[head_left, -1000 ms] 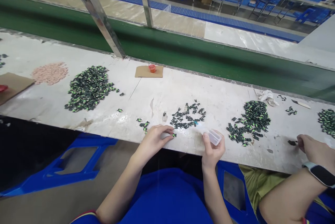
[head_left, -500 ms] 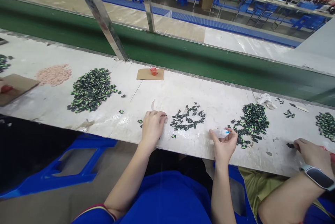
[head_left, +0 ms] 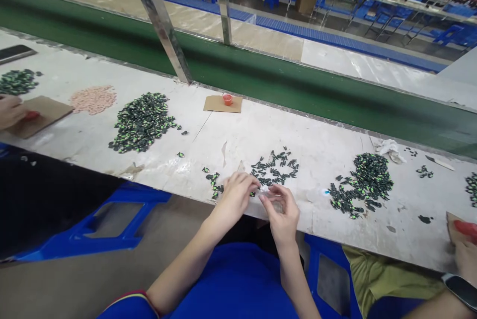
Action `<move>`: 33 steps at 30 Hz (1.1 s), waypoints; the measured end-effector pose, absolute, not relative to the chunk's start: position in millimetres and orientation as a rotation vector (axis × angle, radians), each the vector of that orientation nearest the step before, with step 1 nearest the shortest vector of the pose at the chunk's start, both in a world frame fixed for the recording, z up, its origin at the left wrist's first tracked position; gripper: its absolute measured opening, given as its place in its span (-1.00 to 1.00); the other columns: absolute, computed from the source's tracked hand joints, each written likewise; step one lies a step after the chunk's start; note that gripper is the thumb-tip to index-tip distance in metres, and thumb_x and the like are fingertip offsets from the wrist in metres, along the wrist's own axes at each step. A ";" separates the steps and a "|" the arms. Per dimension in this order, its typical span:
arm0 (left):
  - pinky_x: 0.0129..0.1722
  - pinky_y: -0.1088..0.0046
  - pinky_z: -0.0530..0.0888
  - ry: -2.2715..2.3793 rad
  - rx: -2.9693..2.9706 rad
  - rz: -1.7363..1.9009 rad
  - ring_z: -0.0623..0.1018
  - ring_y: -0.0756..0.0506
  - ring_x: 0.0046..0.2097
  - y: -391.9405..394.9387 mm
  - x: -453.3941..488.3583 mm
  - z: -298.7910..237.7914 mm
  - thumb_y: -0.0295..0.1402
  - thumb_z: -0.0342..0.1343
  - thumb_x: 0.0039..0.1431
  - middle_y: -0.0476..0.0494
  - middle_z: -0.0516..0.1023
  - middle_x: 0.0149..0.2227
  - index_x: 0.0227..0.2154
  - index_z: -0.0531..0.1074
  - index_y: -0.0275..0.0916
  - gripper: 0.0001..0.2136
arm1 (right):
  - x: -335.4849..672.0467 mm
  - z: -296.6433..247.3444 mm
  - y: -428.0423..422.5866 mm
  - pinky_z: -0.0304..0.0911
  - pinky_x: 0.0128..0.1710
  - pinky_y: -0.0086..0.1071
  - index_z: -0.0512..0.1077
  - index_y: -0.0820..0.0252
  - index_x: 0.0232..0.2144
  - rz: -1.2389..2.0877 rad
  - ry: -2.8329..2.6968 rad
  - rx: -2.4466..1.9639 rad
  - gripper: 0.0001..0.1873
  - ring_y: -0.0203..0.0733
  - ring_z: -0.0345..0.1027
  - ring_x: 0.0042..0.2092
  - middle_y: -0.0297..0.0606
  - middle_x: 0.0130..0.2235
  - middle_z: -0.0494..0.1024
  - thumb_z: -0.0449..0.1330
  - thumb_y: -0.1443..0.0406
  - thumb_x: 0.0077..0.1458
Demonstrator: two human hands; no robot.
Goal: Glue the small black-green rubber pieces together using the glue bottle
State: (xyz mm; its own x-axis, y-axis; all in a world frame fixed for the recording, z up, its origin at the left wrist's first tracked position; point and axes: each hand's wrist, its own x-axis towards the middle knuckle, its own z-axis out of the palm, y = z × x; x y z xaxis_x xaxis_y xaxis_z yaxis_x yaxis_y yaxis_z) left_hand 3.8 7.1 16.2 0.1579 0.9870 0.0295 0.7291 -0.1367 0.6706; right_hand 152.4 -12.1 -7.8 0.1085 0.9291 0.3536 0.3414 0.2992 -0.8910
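My left hand (head_left: 238, 194) and my right hand (head_left: 282, 209) meet at the near edge of the white worktable (head_left: 313, 145). The right hand's fingers curl round a small clear plastic container (head_left: 275, 197). The left hand's fingertips pinch at it from the left; what they hold is too small to make out. Just beyond the hands lies a small scatter of black-and-green parts (head_left: 275, 169). A few more parts (head_left: 214, 183) lie left of the left hand.
Larger part heaps sit at left (head_left: 141, 121) and right (head_left: 363, 180). A pink heap (head_left: 93, 99) lies further left. A red cup (head_left: 227, 99) stands on cardboard. Co-workers' hands show at far left (head_left: 11, 110) and bottom right (head_left: 465, 252). A green conveyor (head_left: 298, 85) runs behind.
My right hand has brought the clear container leftwards to the table edge. My left hand has moved right and closer to meet it. The co-worker's hand at right has drawn back.
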 end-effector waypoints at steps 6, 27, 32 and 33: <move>-0.10 0.29 0.32 1.455 1.828 0.818 0.46 -0.15 -0.12 -1.7 9.6 11.7 -0.44 -0.06 0.26 -0.08 0.56 -0.26 -0.32 0.44 -0.16 -0.82 | 145.0 -10.4 -8.5 0.45 -0.20 -0.30 0.53 0.14 -0.33 1.014 -1.269 -1.259 -0.86 -0.17 0.49 -0.24 -0.23 -0.29 0.57 0.25 0.21 0.08; -0.12 0.29 0.26 1.578 1.948 0.711 0.48 -0.12 -0.10 -6.7 -0.2 -3.6 -0.45 0.02 0.24 -0.07 0.59 -0.20 -0.28 0.44 -0.15 -0.88 | 142.8 -15.5 -17.7 0.48 -0.21 -0.27 0.55 0.20 -0.33 1.118 -1.158 -1.414 -0.77 -0.10 0.55 -0.25 -0.19 -0.31 0.64 0.23 0.16 0.06; -0.13 0.31 0.28 1.560 1.912 0.791 0.52 -0.10 -0.18 -7.7 1.7 -0.2 -0.46 0.03 0.22 -0.05 0.60 -0.28 -0.31 0.45 -0.17 -0.89 | 141.1 -15.9 -18.4 0.49 -0.21 -0.23 0.55 0.21 -0.37 1.210 -1.028 -1.372 -0.75 -0.11 0.56 -0.32 -0.20 -0.35 0.64 0.27 0.14 0.01; -0.13 0.31 0.29 1.557 1.897 0.817 0.52 -0.10 -0.18 -7.8 2.2 0.0 -0.45 0.03 0.22 -0.05 0.60 -0.29 -0.32 0.45 -0.17 -0.89 | 141.0 -15.9 -18.2 0.49 -0.21 -0.23 0.54 0.21 -0.38 1.218 -1.007 -1.358 -0.75 -0.11 0.56 -0.34 -0.20 -0.36 0.64 0.28 0.13 0.00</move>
